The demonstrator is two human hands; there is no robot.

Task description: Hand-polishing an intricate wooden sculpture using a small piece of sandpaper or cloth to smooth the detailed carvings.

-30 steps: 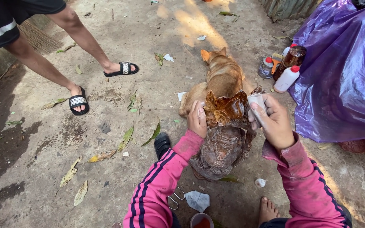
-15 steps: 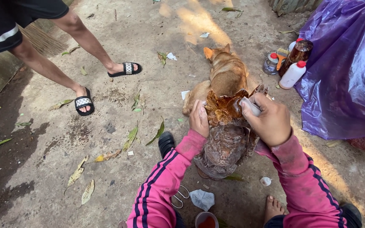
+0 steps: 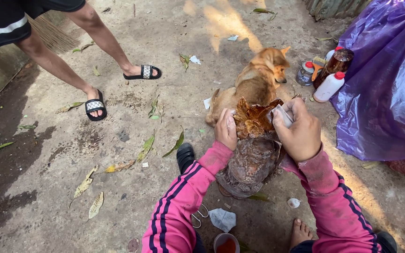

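Note:
A brown and orange feathered chicken [image 3: 254,161] is held upright between my knees, its ruffled neck feathers at the top. My left hand [image 3: 226,130] grips the left side of its neck. On the right side, my right hand [image 3: 302,133] presses a small white cloth [image 3: 282,115] against the bird's neck feathers. Both arms wear pink sleeves with dark stripes. The bird's head is hidden among the feathers and my hands.
A tan dog [image 3: 258,79] lies just behind the bird. Bottles and a jar [image 3: 328,86] stand beside a purple plastic sheet [image 3: 385,93] at the right. Another person's legs in black sandals [image 3: 94,105] stand far left. Scissors [image 3: 200,215], a white pad [image 3: 222,219] and a cup of red liquid [image 3: 226,243] lie near me.
Both hands stay on the bird's neck; my right hand has shifted slightly with the white cloth. The view has moved a little.

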